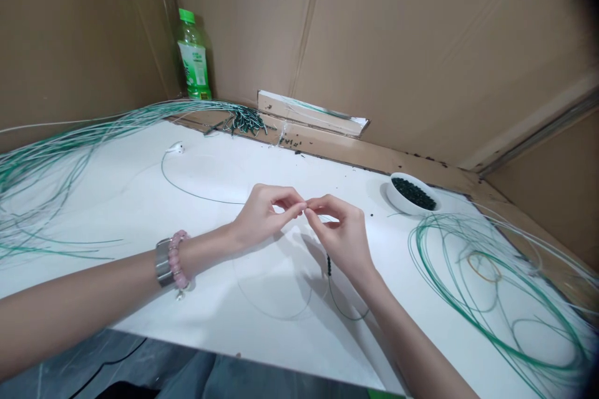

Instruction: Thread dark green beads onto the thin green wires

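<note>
Fingertips together above a short beaded strand

Just below right hand (346,234), close to the inner edge of the palm: a beaded strand (329,265). Black or very dark beads, small and roundish, packed in a short, nearly straight column. Upper end lost behind the hand. From the lower end, a bare thin length curving down and round toward the right forearm, greenish, fine. Hanging or lying on the white tabletop (210,174): cannot tell.

At left hand (257,218): thumb and forefinger pinched together, tips meeting those of the right hand, likewise pinched. Between them, contents too small to make out. From the left hand's far side, a thin dark line bowing out leftward to a small white piece (175,148). Same strand or another: cannot tell.

Beyond the right hand, to the right, a white bowl (397,199) of loose dark beads (414,193), matching in colour. Nearer, a loose coil of green wire (505,345).
</note>
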Tool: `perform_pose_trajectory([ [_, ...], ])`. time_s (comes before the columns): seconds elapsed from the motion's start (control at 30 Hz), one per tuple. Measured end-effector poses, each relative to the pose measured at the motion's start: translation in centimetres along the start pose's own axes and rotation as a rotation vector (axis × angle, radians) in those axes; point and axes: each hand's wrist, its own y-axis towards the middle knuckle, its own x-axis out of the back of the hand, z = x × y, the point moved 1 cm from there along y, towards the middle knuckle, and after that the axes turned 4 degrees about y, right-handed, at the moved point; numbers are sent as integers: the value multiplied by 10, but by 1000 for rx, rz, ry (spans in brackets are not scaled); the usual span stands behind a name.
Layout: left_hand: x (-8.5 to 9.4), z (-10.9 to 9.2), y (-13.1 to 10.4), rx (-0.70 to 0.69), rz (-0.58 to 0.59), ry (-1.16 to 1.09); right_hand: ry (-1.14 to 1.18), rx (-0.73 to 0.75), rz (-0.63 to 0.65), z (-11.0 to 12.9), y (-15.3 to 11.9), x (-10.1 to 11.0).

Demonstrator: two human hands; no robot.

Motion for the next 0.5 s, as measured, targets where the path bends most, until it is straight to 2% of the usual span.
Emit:
perform_pose_trajectory([
  [0.13, -2, 1, 1, 15, -19, 9, -56, -77, 35, -5, 3, 4],
  [0.23, 0, 4, 4, 39, -79, -9, -154, -174, 174, -10, 8, 13],
  [0.3, 1, 6, 5, 56, -94, -25, -140, -196, 236, -12, 11, 18],
  [0.5, -3, 4, 1, 122, -14, -74, 77, -90, 92, -10, 14, 12],
])
